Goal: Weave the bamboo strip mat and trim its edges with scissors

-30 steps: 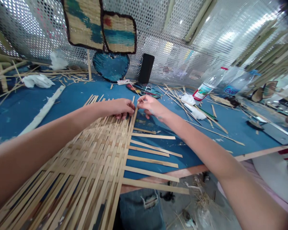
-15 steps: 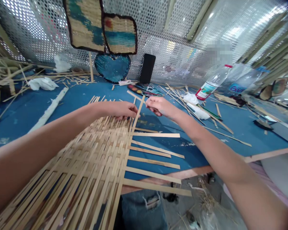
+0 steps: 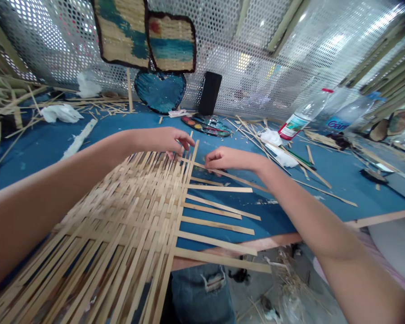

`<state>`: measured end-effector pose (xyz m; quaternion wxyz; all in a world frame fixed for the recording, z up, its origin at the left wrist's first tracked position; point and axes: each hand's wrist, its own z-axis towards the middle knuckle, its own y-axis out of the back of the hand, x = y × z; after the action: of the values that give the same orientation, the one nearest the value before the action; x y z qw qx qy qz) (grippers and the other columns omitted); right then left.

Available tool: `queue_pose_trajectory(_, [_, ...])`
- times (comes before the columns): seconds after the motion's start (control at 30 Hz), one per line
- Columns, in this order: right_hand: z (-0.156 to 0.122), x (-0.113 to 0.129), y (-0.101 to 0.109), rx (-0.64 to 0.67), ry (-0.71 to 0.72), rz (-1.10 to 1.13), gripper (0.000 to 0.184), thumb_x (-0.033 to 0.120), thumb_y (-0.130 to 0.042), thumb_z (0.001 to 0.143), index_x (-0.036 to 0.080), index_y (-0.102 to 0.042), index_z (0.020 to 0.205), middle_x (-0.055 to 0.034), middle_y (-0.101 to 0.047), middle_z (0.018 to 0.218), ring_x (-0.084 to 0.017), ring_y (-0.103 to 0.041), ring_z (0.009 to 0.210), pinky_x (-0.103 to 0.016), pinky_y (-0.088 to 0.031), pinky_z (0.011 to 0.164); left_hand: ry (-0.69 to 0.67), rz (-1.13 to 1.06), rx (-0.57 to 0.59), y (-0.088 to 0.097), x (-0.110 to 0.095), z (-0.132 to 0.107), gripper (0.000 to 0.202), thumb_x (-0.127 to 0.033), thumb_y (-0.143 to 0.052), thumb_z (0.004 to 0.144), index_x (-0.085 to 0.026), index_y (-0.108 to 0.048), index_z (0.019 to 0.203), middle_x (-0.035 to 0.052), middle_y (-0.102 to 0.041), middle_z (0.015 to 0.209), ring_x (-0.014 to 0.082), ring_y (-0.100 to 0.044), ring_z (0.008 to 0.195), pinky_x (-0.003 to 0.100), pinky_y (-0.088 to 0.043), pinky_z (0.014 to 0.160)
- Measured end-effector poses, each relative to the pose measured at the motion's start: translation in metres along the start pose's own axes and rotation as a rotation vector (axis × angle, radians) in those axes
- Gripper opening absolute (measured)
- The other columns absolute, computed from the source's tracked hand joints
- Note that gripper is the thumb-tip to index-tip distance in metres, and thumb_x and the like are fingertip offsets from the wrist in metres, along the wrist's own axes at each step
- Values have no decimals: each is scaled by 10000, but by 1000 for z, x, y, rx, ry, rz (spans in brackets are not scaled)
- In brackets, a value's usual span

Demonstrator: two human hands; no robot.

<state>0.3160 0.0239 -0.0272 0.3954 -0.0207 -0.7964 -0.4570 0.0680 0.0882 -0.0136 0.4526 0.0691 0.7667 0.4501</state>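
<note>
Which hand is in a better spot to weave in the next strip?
Probably the right: the right hand grips the loose strip beside the woven mat, while the left hand rests on the mat's far strip ends.

The woven mat is made of pale, matt split-cane strips, dry and slightly rough. The thin strip pinched in the right hand is the same material. The table has a scuffed matt blue cover. At two o'clock lie clear, glossy plastic bottles. At twelve stands a shiny perforated metal sheet.
</note>
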Motion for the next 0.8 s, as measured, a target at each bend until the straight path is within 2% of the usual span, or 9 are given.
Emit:
queue_pose_trajectory(0.1, [-2,0,1,4,-49,-66,259,338,-536,904,177,-633,726,0,-635,610,-121,-491,557,-268,-346,560,-3,365,-174,-4,-4,4,527,-319,-502,845,-189,-677,1325,90,-672,1333,267,-610,1221,342,-441,1056])
queue_pose_trajectory(0.2, [-4,1,3,57,-89,-75,204,269,-525,851,182,-614,690,-3,-619,611,-132,-511,573,-276,-377,578,111,550,-200,-18,-4,7,543,-440,-456,938,-156,-672,1348,162,-607,1395,338,-529,1327,419,-384,1129])
queue_pose_trajectory(0.27, [-6,2,6,107,-107,-70,199,263,-522,835,185,-605,671,1,-601,600,-136,-516,585,-280,-399,596,201,567,-207,-28,-5,8,590,-524,-435,966,-168,-649,1386,181,-559,1433,378,-492,1351,465,-384,1125])
queue_pose_trajectory(0.37, [-8,2,10,147,-132,-75,204,280,-522,828,183,-613,673,0,-593,597,-140,-519,594,-288,-417,612,269,526,-269,-37,-8,9,581,-535,-438,979,-194,-648,1400,176,-519,1466,395,-461,1364,500,-365,1136])
queue_pose_trajectory(0.63, [-9,5,10,171,-153,-72,194,248,-521,809,175,-611,654,-13,-592,605,-138,-507,591,-293,-410,602,321,356,-264,-34,-12,15,506,-526,-573,921,-315,-676,1369,122,-539,1435,380,-458,1378,496,-382,1131])
queue_pose_trajectory(0.8, [-5,4,4,107,-110,-95,371,517,-603,920,187,-595,750,14,-581,641,-127,-512,596,-274,-368,585,274,463,-339,-48,-17,12,505,-477,-504,956,-236,-650,1375,160,-508,1452,388,-444,1376,531,-332,1154])
